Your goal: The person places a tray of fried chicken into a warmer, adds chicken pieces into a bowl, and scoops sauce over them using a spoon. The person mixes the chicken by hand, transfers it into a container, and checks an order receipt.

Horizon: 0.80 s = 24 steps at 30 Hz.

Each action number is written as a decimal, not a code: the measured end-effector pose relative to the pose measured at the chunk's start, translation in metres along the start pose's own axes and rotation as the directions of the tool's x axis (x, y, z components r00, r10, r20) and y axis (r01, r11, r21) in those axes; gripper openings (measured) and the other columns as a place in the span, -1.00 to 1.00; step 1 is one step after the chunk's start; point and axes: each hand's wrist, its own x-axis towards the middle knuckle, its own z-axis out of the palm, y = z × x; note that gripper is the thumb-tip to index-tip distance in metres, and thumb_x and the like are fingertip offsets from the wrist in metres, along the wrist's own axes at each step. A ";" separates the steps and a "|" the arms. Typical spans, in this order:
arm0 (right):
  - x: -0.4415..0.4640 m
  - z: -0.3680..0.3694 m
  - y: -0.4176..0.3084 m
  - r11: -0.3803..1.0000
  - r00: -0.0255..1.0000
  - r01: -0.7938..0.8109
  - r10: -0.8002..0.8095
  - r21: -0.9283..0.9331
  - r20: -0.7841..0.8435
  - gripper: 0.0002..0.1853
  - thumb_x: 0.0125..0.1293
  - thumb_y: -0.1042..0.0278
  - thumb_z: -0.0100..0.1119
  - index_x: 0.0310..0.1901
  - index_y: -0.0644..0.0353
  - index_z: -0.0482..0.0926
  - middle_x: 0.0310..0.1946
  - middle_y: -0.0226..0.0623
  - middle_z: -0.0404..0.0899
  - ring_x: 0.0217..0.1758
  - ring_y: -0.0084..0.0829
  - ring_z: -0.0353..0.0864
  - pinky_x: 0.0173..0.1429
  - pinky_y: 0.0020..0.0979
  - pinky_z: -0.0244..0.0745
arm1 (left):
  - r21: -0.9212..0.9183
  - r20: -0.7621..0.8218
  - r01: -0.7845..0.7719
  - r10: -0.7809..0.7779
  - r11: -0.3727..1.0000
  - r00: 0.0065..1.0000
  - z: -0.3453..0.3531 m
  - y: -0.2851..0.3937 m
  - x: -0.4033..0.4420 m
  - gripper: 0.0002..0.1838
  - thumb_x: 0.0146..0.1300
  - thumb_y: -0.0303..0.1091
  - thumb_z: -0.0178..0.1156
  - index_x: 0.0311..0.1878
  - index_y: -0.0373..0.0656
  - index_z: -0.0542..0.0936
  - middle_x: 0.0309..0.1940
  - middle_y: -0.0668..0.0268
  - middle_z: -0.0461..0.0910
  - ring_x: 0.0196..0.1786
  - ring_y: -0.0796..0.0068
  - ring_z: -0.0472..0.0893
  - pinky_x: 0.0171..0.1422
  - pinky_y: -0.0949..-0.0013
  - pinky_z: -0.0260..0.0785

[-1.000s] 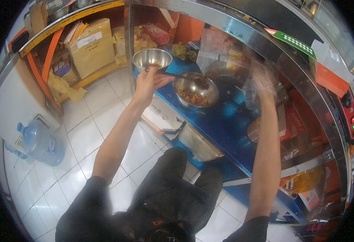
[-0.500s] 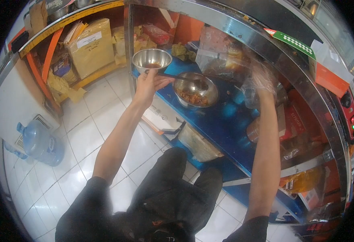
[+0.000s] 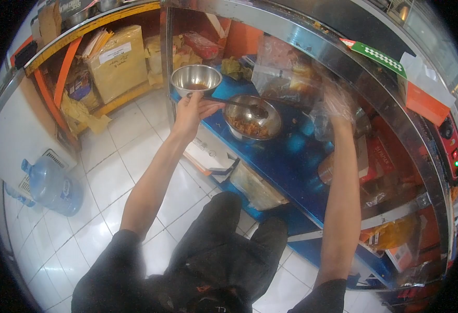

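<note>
Left hand [image 3: 193,112]: fingers clasping slim dark spoon [image 3: 237,102], head over or in round, shiny steel bowl [image 3: 273,121]. Right hand [image 3: 337,104]: sheathed in crinkled clear plastic [image 3: 320,113]; finger grip cannot be told.

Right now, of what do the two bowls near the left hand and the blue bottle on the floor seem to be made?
Left bowl and right bowl: probably stainless steel, polished; silvery highlights suggest it. Blue bottle: likely hard plastic, smooth and glossy; it is translucent.
</note>
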 end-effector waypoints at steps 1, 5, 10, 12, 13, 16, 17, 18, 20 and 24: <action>0.001 0.000 0.002 1.000 1.000 0.014 -0.014 -0.009 0.017 -0.45 0.43 -0.11 0.05 0.25 0.12 0.55 0.33 0.04 0.44 0.41 0.07 0.38 0.46 -0.08 0.26 | 0.000 -0.002 0.005 -0.005 1.000 1.000 0.000 0.001 0.000 -0.48 0.61 -0.10 -0.17 0.17 -0.49 0.40 -0.12 -0.10 0.67 0.00 0.20 0.73 0.03 0.43 0.67; -0.011 -0.018 -0.026 0.996 0.997 -0.071 0.070 0.049 0.023 -0.47 0.44 -0.08 0.04 0.25 0.12 0.55 0.31 0.04 0.46 0.37 0.06 0.43 0.42 -0.09 0.30 | -0.006 -0.007 0.014 -0.014 1.000 1.000 -0.002 -0.002 0.001 -0.49 0.61 -0.11 -0.17 0.18 -0.50 0.38 -0.12 -0.11 0.66 0.00 0.20 0.73 0.03 0.43 0.67; -0.009 -0.014 -0.020 0.996 0.997 -0.072 0.072 0.061 0.008 -0.48 0.43 -0.08 0.06 0.24 0.10 0.55 0.32 0.03 0.45 0.35 0.09 0.44 0.40 -0.09 0.32 | 0.020 -0.038 0.005 -0.004 1.000 0.999 0.006 0.004 -0.006 -0.45 0.56 -0.20 -0.23 0.14 -0.67 0.35 -0.08 -0.29 0.62 0.08 0.04 0.68 0.28 0.20 0.53; -0.007 -0.009 -0.012 0.997 0.999 -0.043 0.044 0.057 -0.017 -0.47 0.42 -0.09 0.07 0.25 0.09 0.55 0.33 0.02 0.44 0.35 0.09 0.43 0.40 -0.09 0.32 | 0.023 -0.032 -0.001 0.001 1.000 1.000 0.005 0.003 -0.006 -0.45 0.56 -0.19 -0.23 0.14 -0.67 0.36 -0.08 -0.28 0.62 0.08 0.04 0.68 0.29 0.20 0.53; -0.006 -0.006 -0.008 0.999 0.999 -0.015 0.017 0.052 -0.041 -0.47 0.42 -0.10 0.07 0.25 0.08 0.55 0.33 0.00 0.44 0.35 0.10 0.43 0.40 -0.09 0.32 | 0.025 -0.025 -0.007 0.007 1.000 1.000 0.005 0.003 -0.006 -0.45 0.56 -0.19 -0.23 0.14 -0.67 0.36 -0.08 -0.28 0.62 0.08 0.04 0.68 0.29 0.20 0.53; 0.001 0.006 0.008 0.999 0.996 0.050 -0.051 -0.008 -0.079 -0.46 0.42 -0.13 0.07 0.25 0.05 0.55 0.36 -0.01 0.41 0.38 0.11 0.39 0.43 -0.08 0.29 | 0.019 -0.021 -0.005 0.005 1.000 1.000 0.004 0.001 -0.005 -0.45 0.56 -0.18 -0.22 0.13 -0.66 0.38 -0.08 -0.27 0.62 0.08 0.04 0.68 0.28 0.20 0.53; 0.003 0.005 0.009 0.999 0.996 0.050 -0.050 -0.008 -0.080 -0.46 0.42 -0.13 0.07 0.25 0.05 0.55 0.36 -0.01 0.41 0.38 0.11 0.39 0.43 -0.08 0.29 | 0.020 -0.020 -0.005 0.005 1.000 1.000 0.004 0.001 -0.005 -0.45 0.56 -0.18 -0.22 0.13 -0.66 0.38 -0.08 -0.27 0.62 0.08 0.04 0.68 0.28 0.20 0.53; 0.004 0.004 0.010 0.968 0.990 0.139 -0.141 -0.209 0.004 -0.43 0.40 -0.15 0.10 0.27 0.10 0.53 0.33 0.01 0.44 0.38 0.09 0.41 0.44 -0.10 0.27 | 0.011 -0.032 0.001 0.000 1.000 1.000 0.004 0.001 -0.005 -0.45 0.56 -0.18 -0.21 0.12 -0.67 0.39 -0.08 -0.27 0.62 0.08 0.04 0.68 0.28 0.20 0.53; -0.002 0.000 0.006 0.889 0.972 0.235 -0.211 -0.394 0.105 -0.39 0.39 -0.16 0.12 0.28 0.15 0.51 0.31 0.03 0.47 0.37 0.08 0.42 0.45 -0.13 0.26 | 0.001 -0.042 0.007 -0.007 1.000 0.999 0.003 0.001 -0.004 -0.45 0.56 -0.18 -0.21 0.12 -0.67 0.39 -0.07 -0.27 0.62 0.08 0.04 0.68 0.28 0.20 0.53; -0.027 0.010 -0.001 0.911 0.969 -0.067 0.157 0.407 -0.191 -0.28 0.33 -0.06 0.29 0.34 0.30 0.40 0.31 0.08 0.46 0.38 -0.02 0.41 0.49 -0.23 0.18 | -0.075 -0.029 -0.004 0.002 0.997 1.000 0.001 0.001 0.001 -0.54 0.60 -0.23 -0.22 0.15 -0.55 0.38 -0.09 -0.19 0.64 0.00 0.16 0.73 0.05 0.44 0.68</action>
